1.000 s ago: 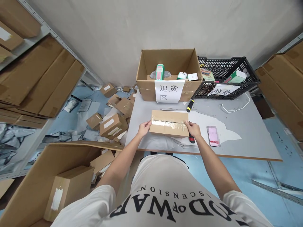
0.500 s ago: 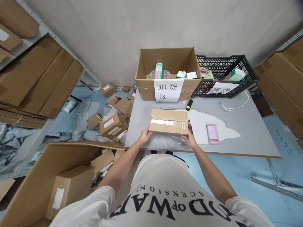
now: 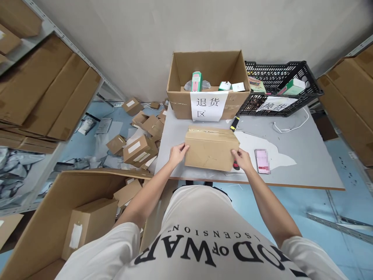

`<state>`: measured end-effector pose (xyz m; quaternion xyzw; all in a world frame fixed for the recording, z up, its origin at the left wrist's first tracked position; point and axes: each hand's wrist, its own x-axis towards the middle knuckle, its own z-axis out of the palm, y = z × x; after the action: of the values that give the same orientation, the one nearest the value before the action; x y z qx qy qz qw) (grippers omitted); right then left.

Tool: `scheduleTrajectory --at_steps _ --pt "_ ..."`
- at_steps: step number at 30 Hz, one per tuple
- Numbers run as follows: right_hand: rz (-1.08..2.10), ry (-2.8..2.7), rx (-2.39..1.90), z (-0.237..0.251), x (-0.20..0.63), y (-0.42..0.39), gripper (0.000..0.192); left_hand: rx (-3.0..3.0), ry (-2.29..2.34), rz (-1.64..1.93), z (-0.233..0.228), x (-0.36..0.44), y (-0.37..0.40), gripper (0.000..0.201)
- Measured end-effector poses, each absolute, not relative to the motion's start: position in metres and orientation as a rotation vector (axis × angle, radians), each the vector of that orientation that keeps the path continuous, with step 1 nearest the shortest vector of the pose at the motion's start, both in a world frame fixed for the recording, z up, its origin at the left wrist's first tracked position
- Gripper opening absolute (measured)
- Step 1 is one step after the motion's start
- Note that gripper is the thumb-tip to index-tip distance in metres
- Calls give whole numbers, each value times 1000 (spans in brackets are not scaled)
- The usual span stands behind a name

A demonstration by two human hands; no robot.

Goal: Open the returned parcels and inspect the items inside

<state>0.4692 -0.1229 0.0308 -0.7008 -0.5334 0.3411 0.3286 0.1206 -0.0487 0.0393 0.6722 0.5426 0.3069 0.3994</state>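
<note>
The brown box (image 3: 210,149) sits at the near edge of the grey desk (image 3: 303,163). The left hand (image 3: 177,153) holds its left end and the right hand (image 3: 241,159) holds its right end. A phone (image 3: 262,161) lies just beside.

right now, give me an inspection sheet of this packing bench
surface: grey table, torn white paper lying on it
job's things: brown cardboard box, plain side facing up, taped side turned away
clutter: phone, yellow-handled tool, open carton with paper sign, black crate
hands: left hand and right hand grip the box's two ends
cables: white cable on the table by the crate
surroundings: small boxes strewn on the floor, flat cardboard on shelves
</note>
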Motion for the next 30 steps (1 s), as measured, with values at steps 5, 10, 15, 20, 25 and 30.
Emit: scheduleTrajectory --at_steps 5,10,15,20,25,30 --pt "785 -1481 -2115 38 471 -102 60 1675 1563 661 38 132 -39 47" --pt "834 -1521 -2228 23 465 -89 59 1578 1673 579 19 135 -31 44" --pt "914 -1496 -2284 13 466 -73 57 1358 1544 679 0 133 -21 44" --pt "952 -1486 -2281 10 469 -66 56 1270 1365 701 -15 129 -17 66" --pt "993 -1393 -2207 4 472 -66 53 1211 1293 729 -21 127 -16 74" --pt "1008 -1175 -1959 -15 479 -94 57 1145 1275 701 -31 109 -37 67"
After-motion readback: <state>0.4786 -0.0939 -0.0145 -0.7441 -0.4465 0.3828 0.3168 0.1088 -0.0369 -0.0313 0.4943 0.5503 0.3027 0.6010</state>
